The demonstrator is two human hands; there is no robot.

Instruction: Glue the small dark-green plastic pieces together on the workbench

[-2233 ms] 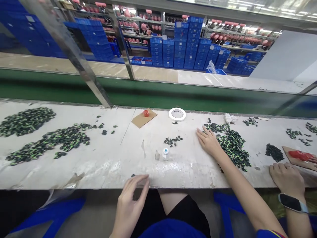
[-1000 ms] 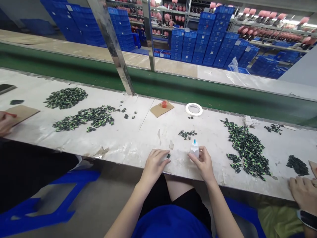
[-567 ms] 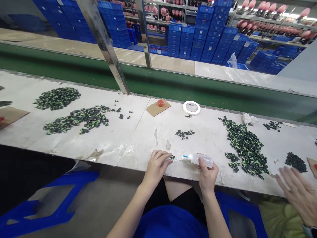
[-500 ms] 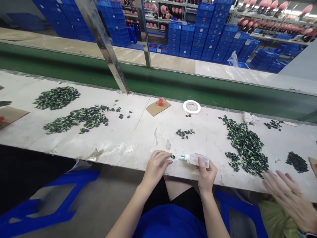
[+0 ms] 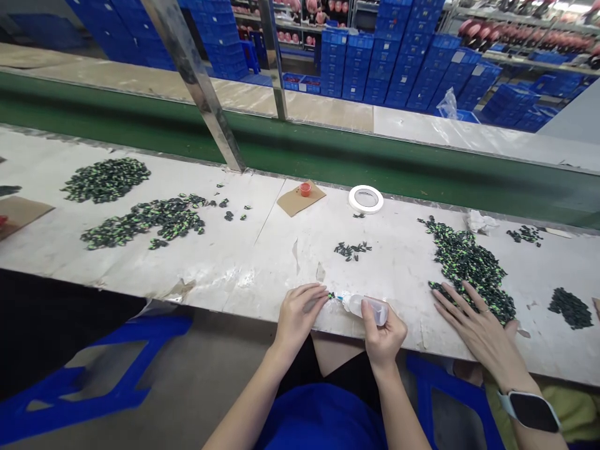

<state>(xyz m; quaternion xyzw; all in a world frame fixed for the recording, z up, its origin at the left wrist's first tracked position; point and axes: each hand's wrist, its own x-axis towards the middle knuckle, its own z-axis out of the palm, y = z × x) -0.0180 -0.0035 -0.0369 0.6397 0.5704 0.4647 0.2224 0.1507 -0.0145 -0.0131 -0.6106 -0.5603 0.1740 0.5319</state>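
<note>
Near the table's front edge, my left hand pinches a small dark green piece between its fingertips. My right hand is wrapped round a clear squeeze bottle, which lies nearly level. The bottle's blue nozzle tip points left and touches or nearly touches the piece. A few loose dark pieces lie on the white tabletop beyond my hands.
Another person's hand with a watch rests at a large pile on the right. White tape roll, cardboard with a red cup, and further piles lie about. A metal post stands behind the table.
The bottle has moved left with my right hand, bringing its nozzle to the piece at my left fingertips. The other person's hand has moved left onto the edge of the right pile.
</note>
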